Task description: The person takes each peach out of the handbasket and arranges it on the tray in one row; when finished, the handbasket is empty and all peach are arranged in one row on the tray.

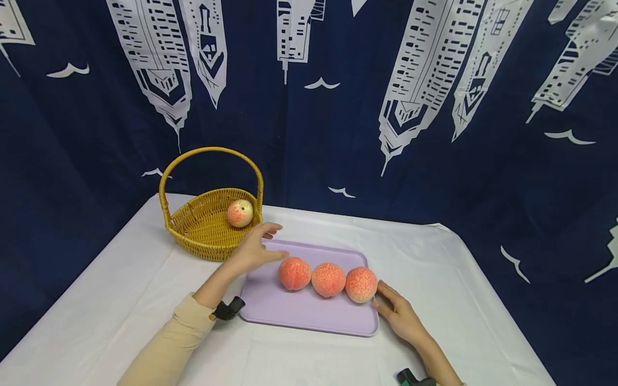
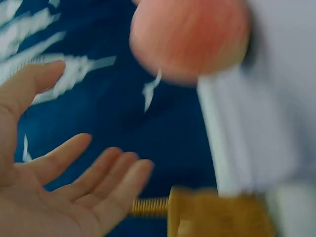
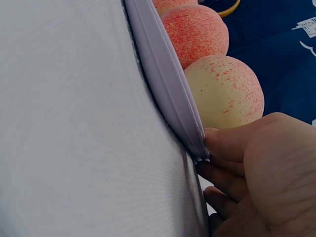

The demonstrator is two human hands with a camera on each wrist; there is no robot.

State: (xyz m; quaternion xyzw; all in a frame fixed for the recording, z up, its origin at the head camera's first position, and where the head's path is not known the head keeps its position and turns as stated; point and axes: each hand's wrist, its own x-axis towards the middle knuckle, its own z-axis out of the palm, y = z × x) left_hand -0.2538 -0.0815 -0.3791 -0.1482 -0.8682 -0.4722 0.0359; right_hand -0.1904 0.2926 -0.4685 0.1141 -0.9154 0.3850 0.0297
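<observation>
Three peaches stand in a row on the lilac tray [image 1: 309, 316]: a left peach [image 1: 294, 273], a middle peach [image 1: 328, 279] and a right peach [image 1: 361, 284]. My left hand [image 1: 253, 251] is over the tray's back left corner, thumb and fingers spread, holding nothing. Its thumb points toward the left peach, with a gap between hand and peach [image 2: 190, 37] in the left wrist view. At the tray's right edge, my right hand [image 1: 401, 316] pinches the rim [image 3: 195, 131] between thumb and fingers, close beside the right peach [image 3: 224, 94].
A yellow wicker basket [image 1: 193, 244] with a tall handle stands behind and left of the tray, one peach [image 1: 240, 213] inside it. White cloth [image 1: 410, 246] covers the table. A dark blue printed curtain [image 1: 328, 139] hangs at the back.
</observation>
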